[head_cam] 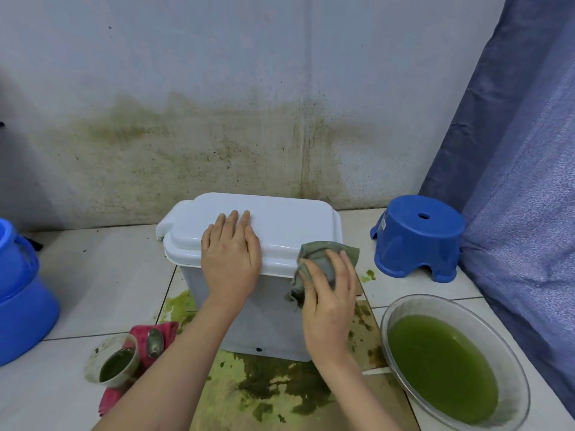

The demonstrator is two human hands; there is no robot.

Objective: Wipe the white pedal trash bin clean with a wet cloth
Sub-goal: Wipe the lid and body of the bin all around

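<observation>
White rectangular smooth plastic pedal trash bin point(267, 237), lid closed, standing on stained cardboard point(273, 390) laid over the glossy tiled floor point(102, 275) by the wall. Left hand point(230, 253) flat on the lid's front edge, fingers straight; right hand point(329, 303) pressing a crumpled grey-green damp cloth point(323, 259) to the bin's front right corner, fingers extended. Round clear basin of green water point(448, 362) just right of the cardboard.

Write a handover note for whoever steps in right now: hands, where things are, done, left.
Left hand: flat on the lid of the white bin, fingers straight, steadying it.
Right hand: presses the grey-green cloth on the bin's front right upper corner, just under the lid rim.
Bin stands on a green-stained mat on the floor tiles; a basin of green water sits to its right.
Done: lid top looks clean.
Left: finish the front; the other sides are hidden, so check them. A dark speck shows near the bottom front edge.
</observation>
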